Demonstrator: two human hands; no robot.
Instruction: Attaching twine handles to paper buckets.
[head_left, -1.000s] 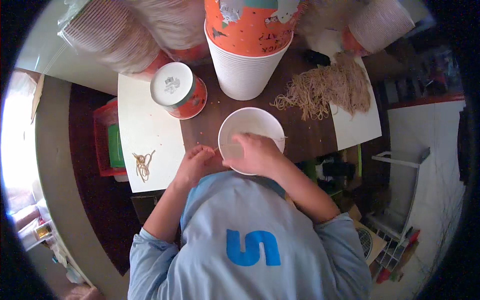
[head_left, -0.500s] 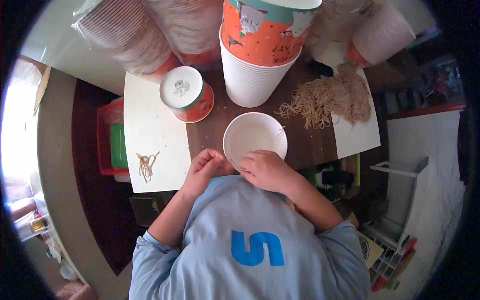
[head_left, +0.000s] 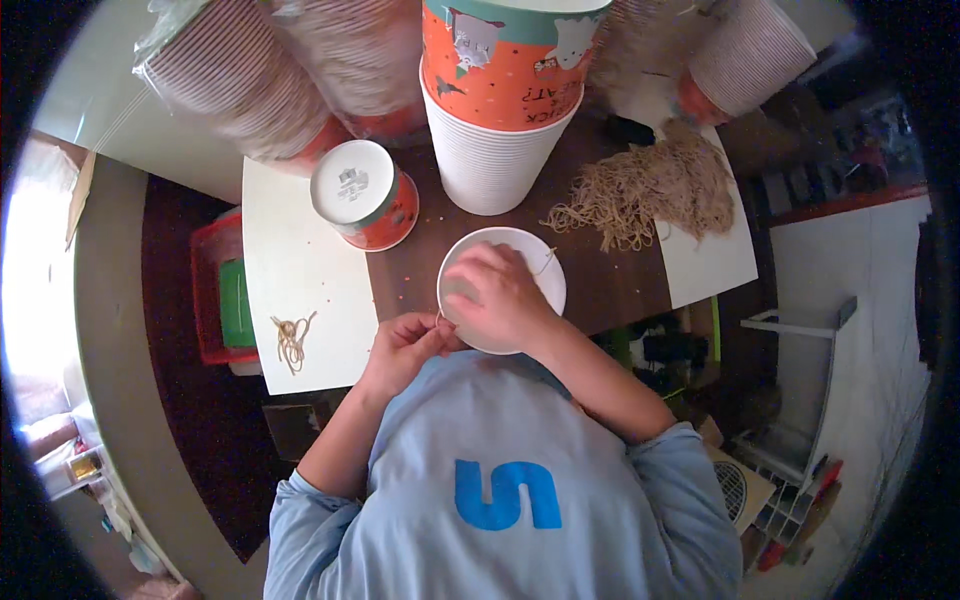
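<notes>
One head-worn fisheye, left of the pair, upright. Looks steeply down over the shirt (head_left: 430,440); left hand (head_left: 408,345), right hand (head_left: 503,298) close in, by the bench's (head_left: 605,283) near edge. Far edge hard to judge.

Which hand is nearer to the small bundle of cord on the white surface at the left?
Left. The left hand is to the right of the cord bundle, beside the open paper bucket; the right hand is farther right, over the bucket's mouth.
</notes>
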